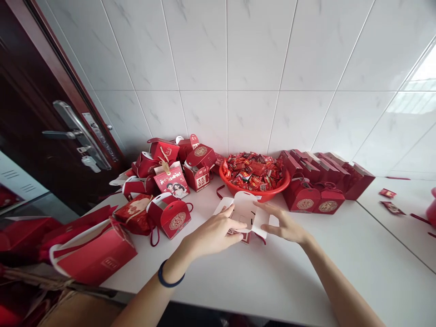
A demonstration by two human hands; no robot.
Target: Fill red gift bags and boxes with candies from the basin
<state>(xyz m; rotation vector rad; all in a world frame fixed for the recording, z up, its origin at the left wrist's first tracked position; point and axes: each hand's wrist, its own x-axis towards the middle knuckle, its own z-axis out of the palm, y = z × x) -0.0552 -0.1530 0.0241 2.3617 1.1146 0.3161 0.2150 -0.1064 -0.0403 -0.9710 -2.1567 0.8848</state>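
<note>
A small red gift box [243, 198] stands in front of the basin with its top flaps spread, showing the white inside. My left hand [220, 229] is at its left and near side, fingers bent over the edge and partly covering the opening. On the other side, my right hand [284, 222] has the right flap between thumb and fingers. The box's lower part is mostly hidden by the flaps and my left hand; a bit of its red printed front shows below. Just behind it, a red plastic basin [269, 194] is heaped with wrapped candies [254, 170].
Several red gift boxes [172, 215] crowd the left of the white table [272, 281]. More boxes [327, 175] stand in rows at the right. Two loose candy packets [391, 207] lie farther right. A tiled wall [252, 118] rises behind; a dark door [30, 91] is at left.
</note>
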